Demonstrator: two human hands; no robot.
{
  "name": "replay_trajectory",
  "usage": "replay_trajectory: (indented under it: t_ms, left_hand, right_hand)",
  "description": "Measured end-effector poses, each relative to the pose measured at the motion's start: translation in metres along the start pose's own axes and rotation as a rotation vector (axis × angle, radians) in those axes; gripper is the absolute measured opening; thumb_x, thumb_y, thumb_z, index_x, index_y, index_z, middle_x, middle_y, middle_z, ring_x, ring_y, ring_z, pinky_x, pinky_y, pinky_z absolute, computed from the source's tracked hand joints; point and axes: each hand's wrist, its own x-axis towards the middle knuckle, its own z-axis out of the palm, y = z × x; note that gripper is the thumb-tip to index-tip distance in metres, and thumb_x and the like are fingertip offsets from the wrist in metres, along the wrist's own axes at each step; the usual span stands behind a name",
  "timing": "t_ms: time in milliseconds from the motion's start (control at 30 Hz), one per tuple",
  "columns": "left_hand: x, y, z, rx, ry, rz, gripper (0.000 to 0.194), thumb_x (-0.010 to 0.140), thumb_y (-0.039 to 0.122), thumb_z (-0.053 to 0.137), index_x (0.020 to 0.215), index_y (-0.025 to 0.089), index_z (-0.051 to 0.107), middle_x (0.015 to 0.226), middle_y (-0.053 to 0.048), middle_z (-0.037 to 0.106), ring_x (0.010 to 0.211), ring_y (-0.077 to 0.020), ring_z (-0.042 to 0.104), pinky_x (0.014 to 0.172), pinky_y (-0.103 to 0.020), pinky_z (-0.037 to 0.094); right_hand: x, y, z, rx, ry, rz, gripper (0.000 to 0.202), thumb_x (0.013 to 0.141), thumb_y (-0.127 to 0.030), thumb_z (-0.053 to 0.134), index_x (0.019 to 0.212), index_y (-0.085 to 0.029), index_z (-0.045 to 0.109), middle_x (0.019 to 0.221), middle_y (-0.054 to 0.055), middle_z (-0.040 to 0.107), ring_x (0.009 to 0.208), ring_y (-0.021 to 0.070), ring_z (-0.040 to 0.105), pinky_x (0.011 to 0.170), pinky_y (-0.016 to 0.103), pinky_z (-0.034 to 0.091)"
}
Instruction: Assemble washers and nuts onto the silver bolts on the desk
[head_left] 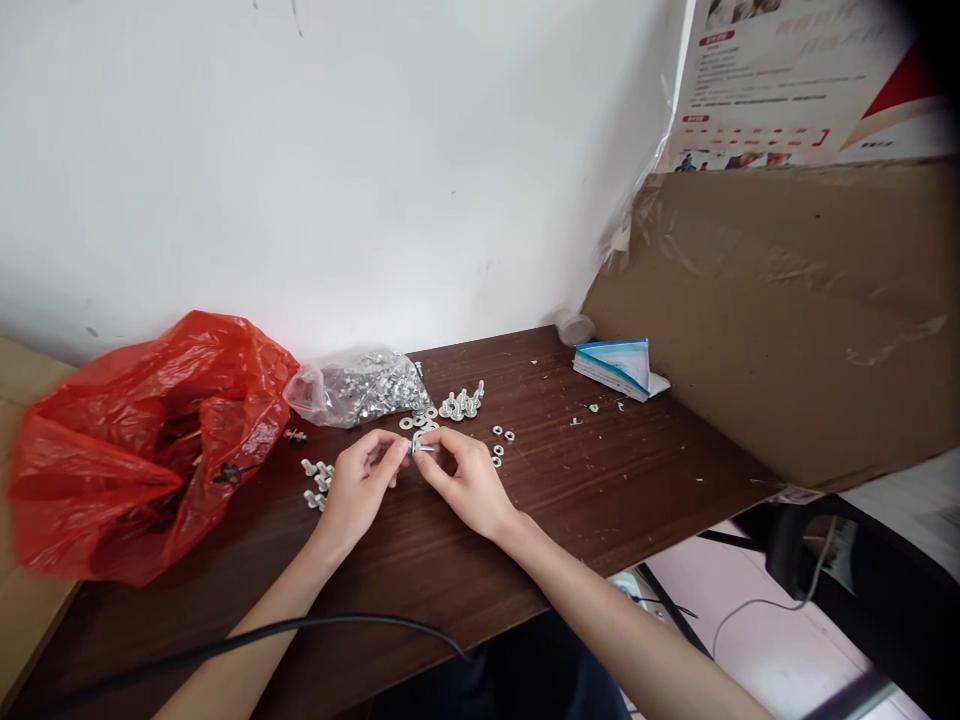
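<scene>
Black cable [337,622] curves across the lower left, nearest the viewer, passing in front of the left forearm. At far left, a crumpled red plastic bag [97,450], thin and glossy, gapes open on a dark, wood-grained worktop [570,500]. Right of it, a clear plastic bag [322,395] bulges with small silvery hardware, with short metal bolts [321,478] loosely grouped nearer the viewer, beside the left hand [358,485]. That hand is nearly closed, thumb and forefinger pinching one end of a small metal piece [424,448], apparently a bolt, just above the worktop at the centre. From the other side, the right hand [472,480] also has thumb and forefinger drawn together on it. Two-handed fingertip work on this piece seems to be the step in hand; its small size calls for a steady, light pinch from both sides. Just behind lie flat, round washers [419,421], then a cluster of bolts [460,405], mostly shank-up, and a few six-sided nuts [498,450]. Farther right rest a blue-and-white packet [611,368] and a brown cardboard panel [810,320] with shiny, wrinkled tape.
</scene>
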Motion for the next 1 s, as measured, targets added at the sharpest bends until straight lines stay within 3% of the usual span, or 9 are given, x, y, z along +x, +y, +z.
replay_trajectory:
  t_ms: [200, 333, 500, 667, 1000]
  left_hand:
    - [0.0002, -0.0006, -0.0030, -0.032, -0.048, 0.065, 0.023, 0.079, 0.035, 0.065, 0.094, 0.017, 0.066, 0.091, -0.005, 0.065, 0.081, -0.0155, 0.061, 0.066, -0.024, 0.052]
    - [0.0003, -0.0003, -0.0039, -0.037, -0.033, 0.007, 0.024, 0.079, 0.035, 0.065, 0.094, 0.017, 0.067, 0.087, -0.005, 0.066, 0.078, -0.0160, 0.062, 0.066, -0.025, 0.052]
    - [0.0002, 0.0046, -0.0036, -0.103, -0.039, 0.062, 0.020, 0.077, 0.031, 0.068, 0.092, 0.018, 0.068, 0.095, -0.004, 0.066, 0.088, -0.0159, 0.062, 0.078, -0.025, 0.052]
    - [-0.0005, 0.0050, -0.0038, -0.067, -0.048, -0.043, 0.019, 0.082, 0.033, 0.062, 0.089, 0.016, 0.067, 0.079, -0.002, 0.065, 0.064, -0.0104, 0.057, 0.062, -0.022, 0.050]
    - [0.0005, 0.0009, -0.0043, -0.073, -0.046, -0.046, 0.020, 0.080, 0.034, 0.064, 0.088, 0.016, 0.068, 0.076, -0.002, 0.065, 0.065, -0.0113, 0.059, 0.062, -0.022, 0.051]
  right_hand:
    - [-0.0010, 0.0000, -0.0005, -0.071, 0.011, -0.015, 0.013, 0.087, -0.026, 0.053, 0.088, -0.018, 0.064, 0.072, 0.000, 0.061, 0.061, 0.0119, 0.051, 0.061, 0.023, 0.039]
    - [-0.0009, 0.0001, 0.0000, -0.090, 0.001, -0.030, 0.012, 0.087, -0.026, 0.054, 0.087, -0.018, 0.063, 0.071, -0.001, 0.061, 0.061, 0.0121, 0.051, 0.062, 0.023, 0.040]
    - [-0.0018, 0.0001, 0.0002, -0.105, -0.006, -0.039, 0.012, 0.087, -0.025, 0.054, 0.087, -0.018, 0.063, 0.072, -0.001, 0.061, 0.061, 0.0122, 0.052, 0.061, 0.023, 0.039]
    - [-0.0030, 0.0002, 0.0002, -0.119, -0.010, -0.057, 0.012, 0.087, -0.026, 0.053, 0.087, -0.018, 0.063, 0.074, 0.000, 0.062, 0.063, 0.0124, 0.054, 0.061, 0.022, 0.040]
    - [-0.0025, 0.0000, 0.0001, -0.151, -0.015, -0.047, 0.013, 0.088, -0.027, 0.053, 0.088, -0.019, 0.063, 0.073, 0.000, 0.062, 0.062, 0.0123, 0.053, 0.060, 0.023, 0.039]
